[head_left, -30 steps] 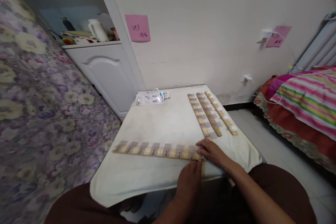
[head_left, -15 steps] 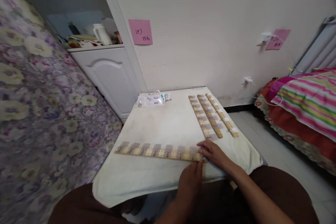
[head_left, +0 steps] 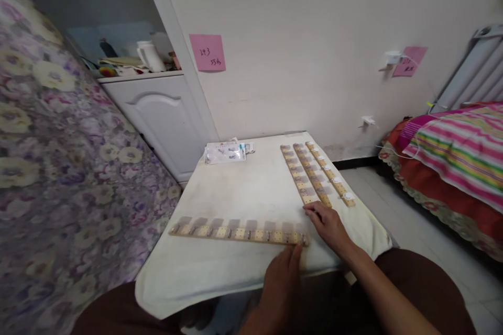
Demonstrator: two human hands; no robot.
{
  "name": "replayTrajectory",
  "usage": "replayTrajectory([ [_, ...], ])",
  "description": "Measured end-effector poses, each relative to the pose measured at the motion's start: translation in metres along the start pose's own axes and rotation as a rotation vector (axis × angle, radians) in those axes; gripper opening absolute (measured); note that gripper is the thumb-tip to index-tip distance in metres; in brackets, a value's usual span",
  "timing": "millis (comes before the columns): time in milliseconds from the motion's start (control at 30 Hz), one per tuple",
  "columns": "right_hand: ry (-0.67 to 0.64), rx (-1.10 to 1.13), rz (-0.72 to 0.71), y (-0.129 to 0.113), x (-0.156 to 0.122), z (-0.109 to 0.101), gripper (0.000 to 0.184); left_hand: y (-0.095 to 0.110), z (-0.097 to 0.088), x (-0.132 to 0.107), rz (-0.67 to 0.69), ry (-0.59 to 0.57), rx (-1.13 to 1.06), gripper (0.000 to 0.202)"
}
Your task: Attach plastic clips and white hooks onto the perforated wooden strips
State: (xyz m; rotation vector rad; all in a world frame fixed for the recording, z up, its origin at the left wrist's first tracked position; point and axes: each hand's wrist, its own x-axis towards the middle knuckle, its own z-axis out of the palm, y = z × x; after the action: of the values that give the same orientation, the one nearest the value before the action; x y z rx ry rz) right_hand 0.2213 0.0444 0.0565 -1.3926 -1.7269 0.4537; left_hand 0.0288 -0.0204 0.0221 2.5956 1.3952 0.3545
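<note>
A long wooden strip (head_left: 240, 233) lies across the near part of the cloth-covered table. Small metal pieces sit along it in a row, with a see-through flap behind each. My left hand (head_left: 283, 275) rests at the strip's right end, fingers stretched forward and fingertips at its near edge. Right of that end, apart from the strip, my right hand (head_left: 327, 224) is closed, thumb and fingers pinched together. Whatever is between those fingertips is too small to make out. They are close to the near end of another wooden strip (head_left: 295, 174) with similar pieces.
Two more strips lie at the right, a middle one (head_left: 313, 174) and an outer one (head_left: 330, 174) with white round pieces. Flat clear packages (head_left: 225, 153) lie at the table's back left. Wall behind, floral curtain (head_left: 78, 167) left, bed (head_left: 451, 152) right.
My right hand has lifted off the strip's right end and moved slightly right, its fingers now drawn together. My left hand stays at the strip's end. The view has shifted a little.
</note>
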Motion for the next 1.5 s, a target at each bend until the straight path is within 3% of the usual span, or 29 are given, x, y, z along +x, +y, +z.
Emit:
replayTrajectory([
  [133,-0.002,-0.025,-0.002,-0.001,0.000,0.003,0.022,-0.017,-0.011,-0.016,0.037,0.157,-0.012,0.037],
  [233,-0.023,-0.045,0.006,-0.001,-0.001,0.008,0.020,-0.039,-0.025,-0.034,-0.006,0.211,-0.032,0.021],
  [467,-0.082,-0.060,-0.034,-0.013,-0.001,0.027,0.017,-0.132,-0.055,-0.086,-0.271,0.366,0.106,0.022],
  [633,-0.112,-0.092,-0.130,-0.052,0.005,0.055,0.008,-0.179,-0.062,-0.106,-0.356,0.464,0.260,0.026],
  [833,-0.243,-0.246,-0.141,-0.104,0.013,0.111,0.022,-0.184,-0.055,-0.107,-0.353,0.527,0.267,0.028],
  [1000,-0.367,-0.422,-0.180,-0.119,0.018,0.143,0.040,-0.183,-0.056,-0.108,-0.365,0.535,0.244,0.031],
  [1200,-0.417,-0.549,-0.170,-0.124,0.021,0.157,0.040,-0.184,-0.056,-0.108,-0.367,0.528,0.225,0.031],
  [1500,-0.449,-0.571,-0.114,-0.122,0.028,0.166,0.034,-0.198,-0.044,-0.112,-0.398,0.450,0.220,0.031],
])
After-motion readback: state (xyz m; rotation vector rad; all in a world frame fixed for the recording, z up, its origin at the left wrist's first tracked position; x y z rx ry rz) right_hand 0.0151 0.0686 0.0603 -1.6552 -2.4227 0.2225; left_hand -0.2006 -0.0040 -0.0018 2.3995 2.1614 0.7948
